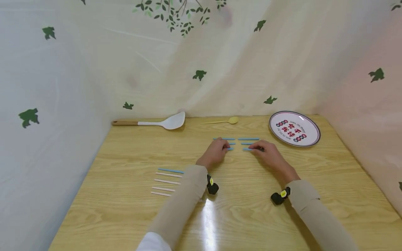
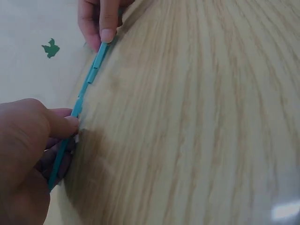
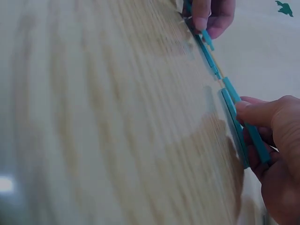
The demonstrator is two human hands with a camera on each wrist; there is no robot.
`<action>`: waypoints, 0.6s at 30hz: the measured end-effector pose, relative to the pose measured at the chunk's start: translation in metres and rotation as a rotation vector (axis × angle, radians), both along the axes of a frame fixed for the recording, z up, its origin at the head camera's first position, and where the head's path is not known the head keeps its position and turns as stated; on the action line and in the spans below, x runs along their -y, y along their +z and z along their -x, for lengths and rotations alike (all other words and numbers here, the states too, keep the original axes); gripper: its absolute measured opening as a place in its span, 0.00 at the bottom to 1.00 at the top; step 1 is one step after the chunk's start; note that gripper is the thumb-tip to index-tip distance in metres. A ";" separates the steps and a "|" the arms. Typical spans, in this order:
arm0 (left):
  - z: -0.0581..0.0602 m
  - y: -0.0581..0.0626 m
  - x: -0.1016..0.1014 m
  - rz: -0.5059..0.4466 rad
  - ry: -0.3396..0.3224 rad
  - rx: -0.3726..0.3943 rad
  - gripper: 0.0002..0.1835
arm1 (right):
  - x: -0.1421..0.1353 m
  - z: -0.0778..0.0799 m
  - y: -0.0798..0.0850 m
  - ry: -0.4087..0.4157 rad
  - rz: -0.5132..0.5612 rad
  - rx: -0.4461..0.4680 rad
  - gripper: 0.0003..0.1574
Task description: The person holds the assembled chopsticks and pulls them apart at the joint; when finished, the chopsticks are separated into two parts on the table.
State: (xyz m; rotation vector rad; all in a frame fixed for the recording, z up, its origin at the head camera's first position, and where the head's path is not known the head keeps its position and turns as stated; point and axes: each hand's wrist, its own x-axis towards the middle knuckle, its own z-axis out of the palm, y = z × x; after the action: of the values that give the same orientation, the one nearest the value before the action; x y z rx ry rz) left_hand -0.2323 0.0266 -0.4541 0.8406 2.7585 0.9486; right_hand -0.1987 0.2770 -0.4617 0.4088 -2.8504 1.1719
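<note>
In the head view my left hand (image 1: pixel 216 152) is over the back middle of the table, pinching a thin blue stick (image 2: pixel 58 163) between thumb and fingers. Opposite it, my right hand (image 1: pixel 268 153) pinches another blue stick (image 3: pixel 257 142). The inner ends of both sticks point toward each other with a gap between them. Just beyond the hands lie more blue sticks in two columns, among them a left far stick (image 1: pixel 226 138) and a right far stick (image 1: pixel 248 139). The fingers partly cover the nearer ones.
Pale pink sticks (image 1: pixel 167 181) and one blue stick (image 1: pixel 170 170) lie in rows at left, partly behind my left sleeve. Along the back are a white spatula (image 1: pixel 173 121) with a wooden handle, a yellow spoon (image 1: pixel 233 120) and a printed plate (image 1: pixel 284 139). A patterned curtain (image 1: pixel 226 87) borders the table.
</note>
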 end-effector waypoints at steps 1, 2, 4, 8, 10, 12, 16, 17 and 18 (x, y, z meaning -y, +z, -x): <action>0.000 -0.001 -0.002 0.005 0.003 0.001 0.08 | 0.000 0.001 -0.001 0.001 0.000 0.003 0.09; -0.001 -0.002 -0.004 0.009 0.007 -0.001 0.08 | 0.001 0.002 -0.003 -0.001 0.002 0.004 0.09; -0.002 -0.004 -0.007 0.009 0.016 -0.008 0.08 | 0.001 0.003 -0.005 -0.002 0.003 -0.008 0.08; -0.004 -0.006 -0.008 -0.005 0.045 0.001 0.08 | 0.001 0.004 -0.007 -0.001 -0.005 -0.032 0.07; -0.004 -0.006 -0.008 -0.012 0.058 0.005 0.08 | 0.001 0.004 -0.007 0.003 -0.013 -0.050 0.07; -0.005 -0.006 -0.007 -0.020 0.063 0.005 0.08 | 0.001 0.004 -0.007 0.004 -0.025 -0.068 0.07; -0.005 -0.004 -0.006 -0.020 0.068 -0.005 0.09 | 0.001 0.005 -0.007 0.003 -0.043 -0.096 0.08; -0.005 -0.004 -0.005 -0.020 0.070 -0.007 0.09 | 0.002 0.005 -0.007 0.001 -0.045 -0.099 0.08; -0.005 -0.004 -0.005 -0.018 0.071 -0.009 0.09 | 0.002 0.005 -0.007 0.000 -0.049 -0.104 0.08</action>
State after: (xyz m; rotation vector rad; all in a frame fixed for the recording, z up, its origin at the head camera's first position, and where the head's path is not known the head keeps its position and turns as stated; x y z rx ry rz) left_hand -0.2268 0.0318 -0.4576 0.7568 2.8089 0.9853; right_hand -0.2035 0.2753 -0.4692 0.4570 -2.7944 1.0494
